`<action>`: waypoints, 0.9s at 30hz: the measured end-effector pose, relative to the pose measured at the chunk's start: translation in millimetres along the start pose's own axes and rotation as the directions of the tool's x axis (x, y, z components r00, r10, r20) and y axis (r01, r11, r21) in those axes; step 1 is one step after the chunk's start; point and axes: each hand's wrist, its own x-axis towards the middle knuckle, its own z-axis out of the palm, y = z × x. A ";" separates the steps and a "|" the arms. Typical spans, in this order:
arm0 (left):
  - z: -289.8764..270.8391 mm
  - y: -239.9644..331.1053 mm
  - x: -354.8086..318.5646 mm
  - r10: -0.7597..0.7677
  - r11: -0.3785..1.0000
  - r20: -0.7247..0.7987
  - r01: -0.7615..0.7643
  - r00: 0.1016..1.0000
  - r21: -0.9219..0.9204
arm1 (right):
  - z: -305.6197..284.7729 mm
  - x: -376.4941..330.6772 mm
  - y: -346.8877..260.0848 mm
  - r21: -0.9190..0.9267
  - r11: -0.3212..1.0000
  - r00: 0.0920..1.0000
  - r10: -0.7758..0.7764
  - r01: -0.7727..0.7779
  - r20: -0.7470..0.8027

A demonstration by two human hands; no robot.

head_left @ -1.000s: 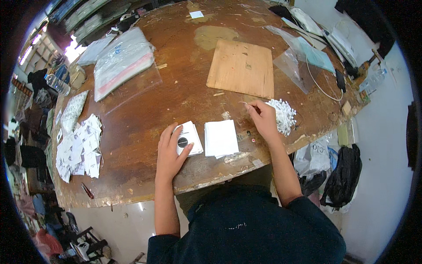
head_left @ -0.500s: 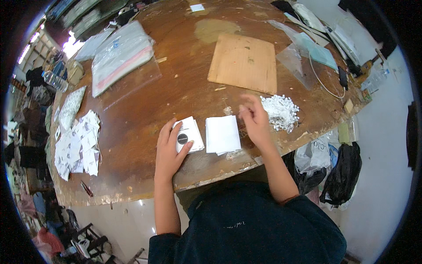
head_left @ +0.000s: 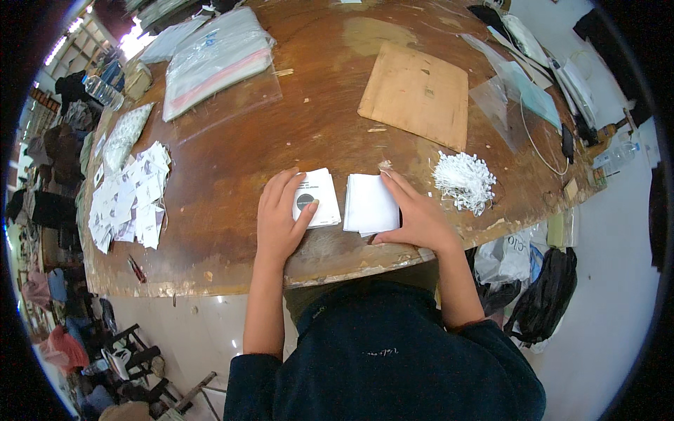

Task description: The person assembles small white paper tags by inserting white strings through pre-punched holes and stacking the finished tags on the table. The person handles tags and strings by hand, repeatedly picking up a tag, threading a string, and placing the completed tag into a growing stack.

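Note:
My left hand rests along the left side of a stack of white printed cards marked with a dark circle. Its thumb lies over the top card and its fingers curl round the upper left edge. Just to the right is a second stack of blank-faced white cards, slightly uneven at its lower edge. My right hand grips that stack from the right, fingers at the upper edge and thumb at the lower corner. A bundle of white tag strings lies beyond my right hand.
Loose printed cards are heaped at the left, beside a filled plastic bag. Clear plastic sleeves lie at the far left. A thin wooden board is farther back. Small red-handled snips lie near the table's front edge.
My right hand has come down from above the tag strings onto the blank-faced stack. My left hand stays on the printed stack. The whole view has shifted slightly.

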 end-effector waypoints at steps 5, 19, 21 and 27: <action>0.4 -1.1 -0.1 0.006 0.998 -0.083 -0.011 0.997 -0.064 | 1.1 3.5 -1.8 -0.006 1.000 0.999 -0.023 0.023 -0.036; 1.8 1.6 2.2 -0.160 0.803 -0.257 -0.025 0.953 -0.596 | 17.6 -5.4 9.2 0.164 0.986 0.964 0.036 0.009 -0.265; 2.4 4.9 3.1 -0.284 0.663 -0.270 -0.015 0.920 -0.749 | 16.8 -7.1 7.0 0.219 0.975 0.940 0.046 0.031 -0.337; 4.5 22.1 8.6 -0.566 0.364 0.000 0.250 0.825 -0.897 | 2.7 -0.5 -20.4 0.090 0.954 0.837 -0.201 0.284 -0.509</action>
